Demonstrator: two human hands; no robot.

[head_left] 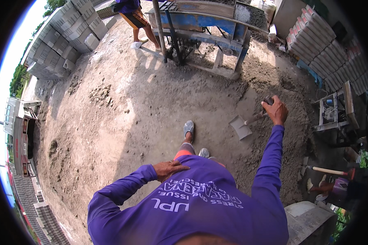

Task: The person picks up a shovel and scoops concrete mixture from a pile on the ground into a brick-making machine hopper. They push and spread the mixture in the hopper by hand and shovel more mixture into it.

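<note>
My right hand is closed around the dark grip at the top of a shovel. Its shaft slants down and left to a flat pale-grey blade close to the ground, beside the loose grey sand. Against the front of my purple shirt, at the waist, lies my left hand. Its fingers are stretched out and it holds nothing.
A blue metal machine stands ahead, a person at its left. Grey concrete blocks are stacked far left, above a parked truck. Stacked bags and a wooden stand are right; another person is lower right.
</note>
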